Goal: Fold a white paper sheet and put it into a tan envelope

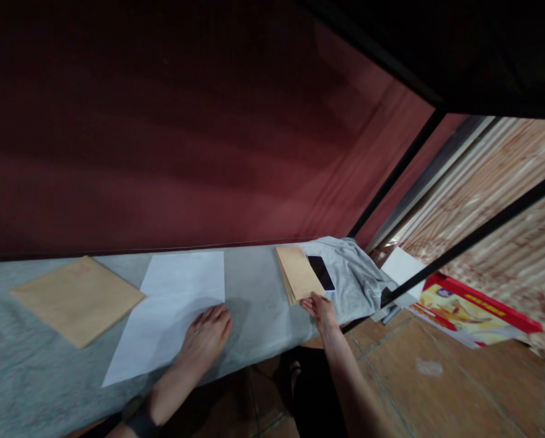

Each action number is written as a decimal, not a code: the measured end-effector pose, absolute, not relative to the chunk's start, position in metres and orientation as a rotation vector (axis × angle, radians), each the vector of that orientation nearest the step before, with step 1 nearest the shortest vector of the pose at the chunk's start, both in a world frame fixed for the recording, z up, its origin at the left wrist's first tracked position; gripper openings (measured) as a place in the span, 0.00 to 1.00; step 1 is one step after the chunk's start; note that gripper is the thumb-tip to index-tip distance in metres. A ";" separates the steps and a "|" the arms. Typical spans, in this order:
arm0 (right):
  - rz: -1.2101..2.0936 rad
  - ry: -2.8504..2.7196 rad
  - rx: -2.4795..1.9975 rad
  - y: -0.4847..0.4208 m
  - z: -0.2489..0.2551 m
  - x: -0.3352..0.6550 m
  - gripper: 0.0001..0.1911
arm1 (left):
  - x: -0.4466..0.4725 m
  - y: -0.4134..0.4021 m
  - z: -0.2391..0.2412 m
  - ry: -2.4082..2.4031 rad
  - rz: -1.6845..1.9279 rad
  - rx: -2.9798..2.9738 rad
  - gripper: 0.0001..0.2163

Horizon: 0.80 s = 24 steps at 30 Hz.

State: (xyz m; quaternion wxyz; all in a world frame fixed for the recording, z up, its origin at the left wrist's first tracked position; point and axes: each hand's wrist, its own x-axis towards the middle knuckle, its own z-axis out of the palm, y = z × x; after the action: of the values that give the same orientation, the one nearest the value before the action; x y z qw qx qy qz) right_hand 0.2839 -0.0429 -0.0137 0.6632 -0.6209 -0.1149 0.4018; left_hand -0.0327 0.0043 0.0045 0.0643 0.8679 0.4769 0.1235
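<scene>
My left hand (208, 334) lies on the right edge of a white sheet of paper (176, 292), palm down, with its fingers resting on it. To the left of the sheet is a brown envelope (78, 298), turned at an angle, one corner meeting the paper. My right hand (320, 309) pinches the near corner of a small stack of brown envelopes (301, 271). Its thumb and fingers close round that corner. Partly beneath or right beside the stack is a smartphone (322, 272) with a dark screen.
Grey cloth (254, 316) covers the long narrow table, bunched at its right end. A dark red wall (185, 201) stands behind. Black metal bars (400, 173) rise at the right. A red and yellow box (473, 310) and a white box (402, 274) are beyond, over the tiled floor.
</scene>
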 end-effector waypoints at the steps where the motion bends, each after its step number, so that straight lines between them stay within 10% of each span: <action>1: 0.913 -0.255 -1.396 -0.043 -0.014 0.283 0.10 | -0.035 0.004 0.001 1.454 0.344 2.615 0.15; 15: 0.943 -0.320 -1.518 -0.051 -0.010 0.276 0.14 | -0.065 -0.010 0.007 1.412 -0.171 2.478 0.37; 24: 0.991 -0.615 -1.535 -0.039 -0.018 0.237 0.19 | -0.069 -0.014 -0.001 1.343 -0.127 2.544 0.24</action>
State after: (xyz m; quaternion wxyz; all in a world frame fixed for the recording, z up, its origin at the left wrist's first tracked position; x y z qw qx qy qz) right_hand 0.2373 -0.0393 -0.0183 0.5704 -0.6539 -0.2622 0.4222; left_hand -0.0689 -0.0140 -0.0014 0.1304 0.8759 0.4625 -0.0437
